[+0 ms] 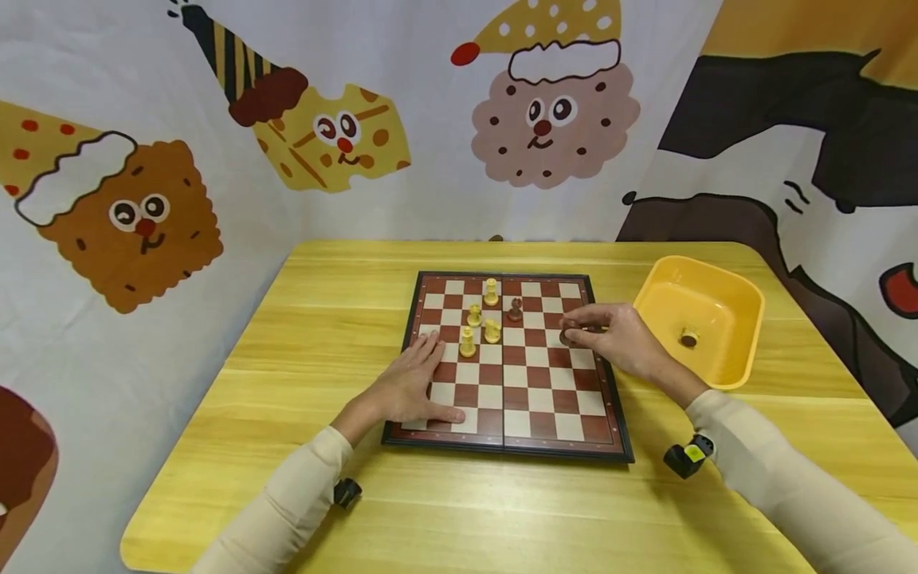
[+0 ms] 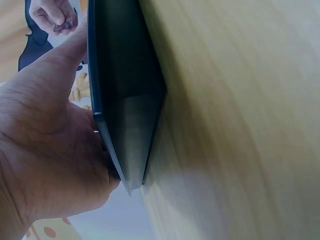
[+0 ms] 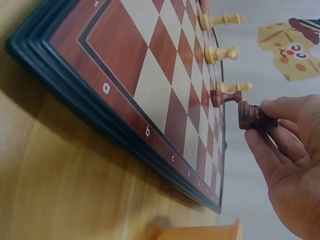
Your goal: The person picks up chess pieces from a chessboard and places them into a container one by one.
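My right hand (image 1: 622, 339) pinches a dark brown chess piece (image 3: 250, 116) between thumb and fingers, close over the right side of the chessboard (image 1: 527, 401). The piece is tipped in the grip, and the fingers hide its top. My left hand (image 1: 410, 381) rests with fingers spread on the board's left side. Right of those fingers stand several pale yellow pieces, among them a rook (image 1: 491, 292), a knight (image 1: 492, 331) and a taller piece (image 1: 468, 343). Another brown piece (image 1: 515, 309) stands upright near them, just right of the board's middle seam.
A yellow plastic tub (image 1: 746, 351) sits on the wooden table (image 1: 287, 319) to the right of the board, beyond my right forearm. Inside it lies a small piece with a dark round base (image 1: 689, 338). A printed cartoon curtain (image 1: 430, 48) hangs behind the table.
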Motion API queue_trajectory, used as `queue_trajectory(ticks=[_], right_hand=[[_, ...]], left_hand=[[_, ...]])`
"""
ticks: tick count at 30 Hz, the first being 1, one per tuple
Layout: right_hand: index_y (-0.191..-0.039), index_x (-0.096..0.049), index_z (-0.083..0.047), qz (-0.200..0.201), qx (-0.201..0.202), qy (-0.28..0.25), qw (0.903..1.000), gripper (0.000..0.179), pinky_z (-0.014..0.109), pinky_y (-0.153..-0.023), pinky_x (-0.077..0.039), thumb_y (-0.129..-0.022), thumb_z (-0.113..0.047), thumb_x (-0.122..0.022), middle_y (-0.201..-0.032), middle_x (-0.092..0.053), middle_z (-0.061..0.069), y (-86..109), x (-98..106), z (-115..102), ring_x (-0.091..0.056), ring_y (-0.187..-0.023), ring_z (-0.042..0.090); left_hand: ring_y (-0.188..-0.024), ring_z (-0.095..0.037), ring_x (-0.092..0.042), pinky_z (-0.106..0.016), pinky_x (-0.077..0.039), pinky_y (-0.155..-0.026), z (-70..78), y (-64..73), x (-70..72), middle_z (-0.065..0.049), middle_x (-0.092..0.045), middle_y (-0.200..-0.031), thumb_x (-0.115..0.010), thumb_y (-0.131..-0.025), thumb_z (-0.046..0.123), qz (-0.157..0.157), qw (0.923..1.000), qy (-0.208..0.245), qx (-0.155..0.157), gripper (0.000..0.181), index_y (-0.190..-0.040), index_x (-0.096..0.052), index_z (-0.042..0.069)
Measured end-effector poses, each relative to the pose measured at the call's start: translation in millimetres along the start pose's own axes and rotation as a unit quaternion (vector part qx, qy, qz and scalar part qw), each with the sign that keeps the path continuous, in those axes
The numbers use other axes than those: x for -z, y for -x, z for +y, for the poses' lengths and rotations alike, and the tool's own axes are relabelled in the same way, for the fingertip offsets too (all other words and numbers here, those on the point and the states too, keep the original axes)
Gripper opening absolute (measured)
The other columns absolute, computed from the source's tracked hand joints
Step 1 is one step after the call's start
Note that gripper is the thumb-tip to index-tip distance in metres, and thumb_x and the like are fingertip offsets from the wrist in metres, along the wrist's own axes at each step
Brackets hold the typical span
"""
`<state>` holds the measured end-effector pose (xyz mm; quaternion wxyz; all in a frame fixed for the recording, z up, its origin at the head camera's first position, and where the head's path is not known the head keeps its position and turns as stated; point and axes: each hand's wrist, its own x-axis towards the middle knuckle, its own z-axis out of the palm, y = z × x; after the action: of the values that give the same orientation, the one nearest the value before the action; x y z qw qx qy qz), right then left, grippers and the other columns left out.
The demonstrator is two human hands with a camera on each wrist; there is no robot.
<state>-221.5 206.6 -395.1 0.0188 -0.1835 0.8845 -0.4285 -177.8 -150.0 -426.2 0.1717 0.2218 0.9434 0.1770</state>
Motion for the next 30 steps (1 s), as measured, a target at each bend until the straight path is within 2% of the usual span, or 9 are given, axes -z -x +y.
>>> queue_trajectory(ticks=[9, 17, 23, 30], right_hand=[[-0.113, -0.076, 0.001, 0.013, 0.005, 0.008, 0.9999, 0.02, 0.021, -0.072, -0.056, -0.094, -0.004, -0.074, -0.111, -0.074, 0.014, 7.0, 5.3, -0.9, -0.07, -0.104, 0.032], [-0.113, -0.077, -0.001, 0.03, 0.002, 0.011, 0.9995, 0.019, 0.022, -0.073, -0.057, -0.094, -0.006, -0.075, -0.111, -0.074, 0.014, 15.7, 5.9, 0.1, -0.071, -0.102, 0.033], [-0.114, -0.077, -0.001, 0.045, 0.022, -0.008, 0.9987, 0.021, 0.02, -0.073, -0.057, -0.095, -0.009, -0.074, -0.111, -0.074, 0.014, 22.8, 8.6, 0.2, -0.073, -0.096, 0.03], [-0.114, -0.077, 0.0, 0.072, 0.044, 0.015, 0.9963, 0.022, 0.015, -0.071, -0.054, -0.094, -0.006, -0.075, -0.109, -0.075, 0.013, 28.4, 13.4, 6.4, -0.071, -0.097, 0.026]], left_hand=[[-0.153, -0.036, 0.003, -0.051, -0.007, -0.121, -1.7, 3.5, 2.1, -0.017, 0.004, -0.168, -0.075, -0.081, 0.068, 0.004, 1.0, 0.006, 0.001, 0.124, -0.161, -0.011, -0.002], [-0.153, -0.035, 0.003, -0.051, -0.007, -0.121, -1.6, 3.4, 1.5, -0.017, 0.004, -0.168, -0.075, -0.081, 0.067, 0.002, 1.0, 0.0, -0.001, 0.124, -0.161, -0.011, -0.002], [-0.153, -0.034, 0.002, -0.05, -0.007, -0.121, -2.4, 0.9, -2.0, -0.016, 0.004, -0.168, -0.074, -0.081, 0.069, 0.006, 0.9999, -0.008, -0.002, 0.125, -0.161, -0.011, -0.002], [-0.153, -0.035, 0.002, -0.051, -0.007, -0.121, -2.7, -0.1, -3.7, -0.016, 0.004, -0.168, -0.074, -0.081, 0.069, 0.006, 1.0, -0.005, -0.005, 0.124, -0.162, -0.011, -0.002]])
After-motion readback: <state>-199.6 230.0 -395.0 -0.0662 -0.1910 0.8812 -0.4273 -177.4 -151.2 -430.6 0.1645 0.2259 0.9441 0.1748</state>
